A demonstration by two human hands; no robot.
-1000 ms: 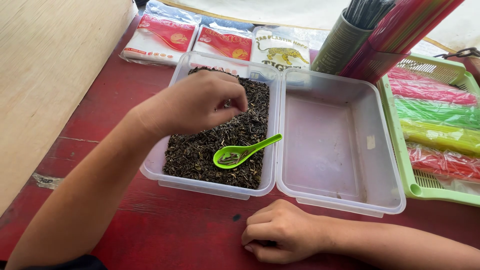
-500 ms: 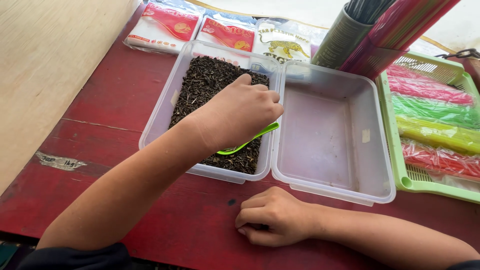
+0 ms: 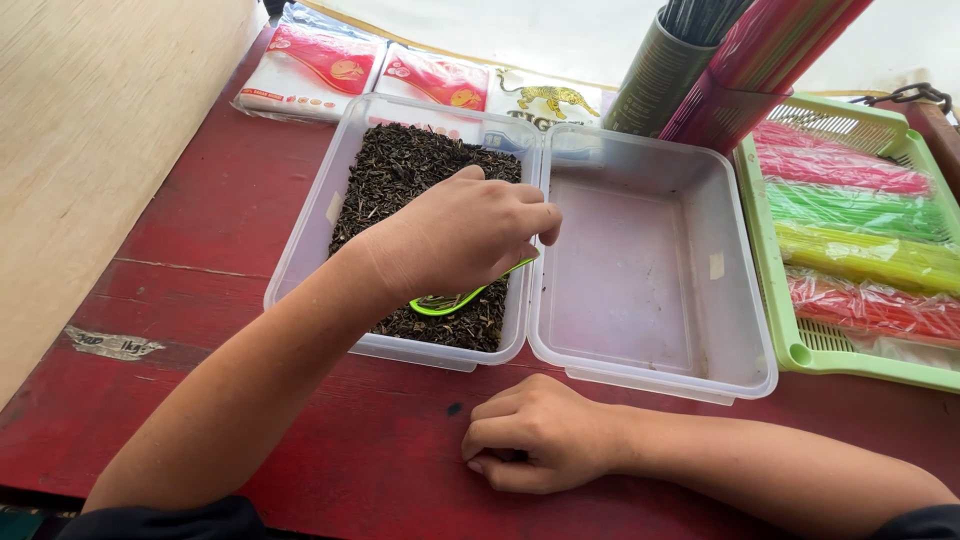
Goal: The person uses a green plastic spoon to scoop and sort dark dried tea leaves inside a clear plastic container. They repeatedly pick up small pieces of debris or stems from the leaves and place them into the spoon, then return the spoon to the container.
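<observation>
My left hand point(image 3: 455, 240) is inside the clear tub of dark dried leaves point(image 3: 400, 170), fingers clamped on the green spoon point(image 3: 455, 298), w/ its bowl lying on the leaves near the tub's front wall. Right hand point(image 3: 540, 445) rests on the red tabletop point(image 3: 200, 250) by its near edge, curled into a loose fist, holding nothing. Empty clear lid point(image 3: 650, 260) lies just beside the tub.

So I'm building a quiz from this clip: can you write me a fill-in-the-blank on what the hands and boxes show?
1. The left hand reaches over the box of dark dried ____.
2. The spoon lying in that box is ____ in colour.
3. The right hand rests as a loose fist on the ____ table.

Missing words: leaves; green; red
</observation>
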